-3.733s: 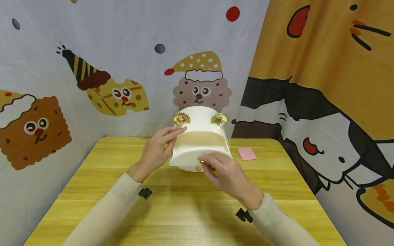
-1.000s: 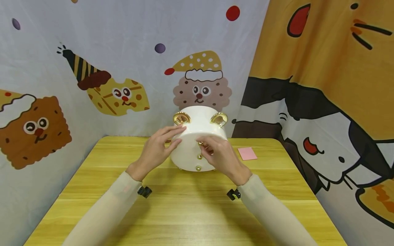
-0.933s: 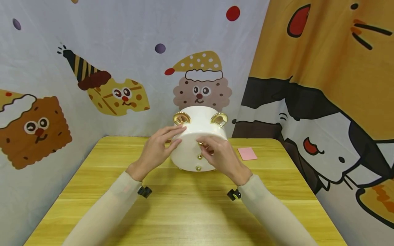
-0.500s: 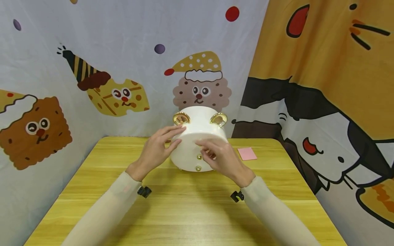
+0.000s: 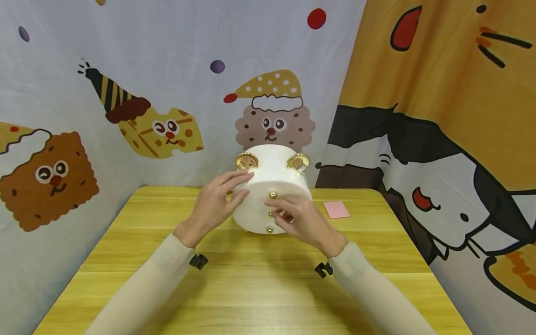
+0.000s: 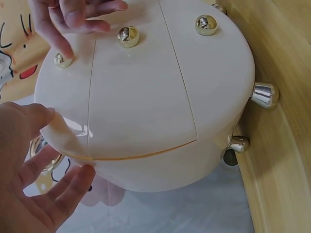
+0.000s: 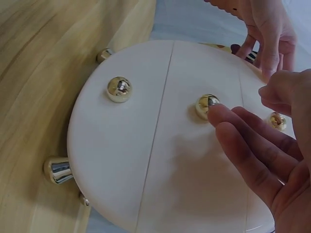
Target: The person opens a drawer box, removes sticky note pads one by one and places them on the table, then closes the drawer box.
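A rounded white mini drawer cabinet (image 5: 251,209) with gold ear-shaped pieces on top stands on the table, its drawers pushed in. My left hand (image 5: 211,202) rests at its upper left, thumb at the front face and straight fingers along the top edge; the left wrist view shows the fingertips (image 6: 87,172) at the side. My right hand (image 5: 307,221) is in front, fingers spread loosely around the height of the middle gold knob (image 7: 206,106). One fingertip overlaps that knob in the right wrist view, with the thumb apart. The top knob (image 5: 273,195) is uncovered; the bottom knob (image 5: 270,229) sits below.
A pink square of paper (image 5: 336,209) lies on the wooden table (image 5: 251,293) to the right of the cabinet. Short gold feet (image 7: 58,170) support the cabinet. Behind hangs a cartoon-printed cloth (image 5: 180,42).
The top drawer, pulled out in the earliest frame, is now in. My right hand has let go of the top knob and moved down to the middle one. The left hand has barely moved.
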{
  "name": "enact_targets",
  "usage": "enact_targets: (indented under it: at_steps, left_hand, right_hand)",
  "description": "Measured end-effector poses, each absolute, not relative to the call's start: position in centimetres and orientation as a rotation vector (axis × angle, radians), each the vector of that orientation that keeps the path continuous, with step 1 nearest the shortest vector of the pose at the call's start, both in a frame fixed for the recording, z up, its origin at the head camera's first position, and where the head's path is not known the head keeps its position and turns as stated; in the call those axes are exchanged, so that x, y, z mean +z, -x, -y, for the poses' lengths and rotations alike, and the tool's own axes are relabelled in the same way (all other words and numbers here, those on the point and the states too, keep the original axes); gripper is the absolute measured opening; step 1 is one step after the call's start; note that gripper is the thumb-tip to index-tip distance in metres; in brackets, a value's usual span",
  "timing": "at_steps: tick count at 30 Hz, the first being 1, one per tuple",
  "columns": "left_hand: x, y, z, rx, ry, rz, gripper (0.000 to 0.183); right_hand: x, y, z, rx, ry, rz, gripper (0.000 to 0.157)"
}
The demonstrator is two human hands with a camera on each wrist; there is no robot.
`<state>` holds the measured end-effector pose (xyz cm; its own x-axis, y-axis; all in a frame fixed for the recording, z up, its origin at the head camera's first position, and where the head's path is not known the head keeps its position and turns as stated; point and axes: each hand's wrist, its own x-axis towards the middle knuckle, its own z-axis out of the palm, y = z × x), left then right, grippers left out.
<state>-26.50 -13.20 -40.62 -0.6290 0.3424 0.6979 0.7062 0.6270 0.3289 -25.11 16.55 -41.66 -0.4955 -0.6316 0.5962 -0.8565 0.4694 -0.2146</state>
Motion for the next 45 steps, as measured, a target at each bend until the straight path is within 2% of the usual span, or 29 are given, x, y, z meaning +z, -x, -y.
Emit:
enact_targets:
  at_steps: [20,45]
  left_hand:
    - [-40.5,26.7,12.4,-0.776,0.796,2.212,0.048]
    - [-40.2,27.0,11.9,-0.837,0.819,2.237,0.047]
  right_hand:
    - [-43.3,26.3,-16.4,0.839,-1.267,2.439,0.026]
    - [-44.9,26.4,-15.7,0.78,-1.23,2.437,0.021]
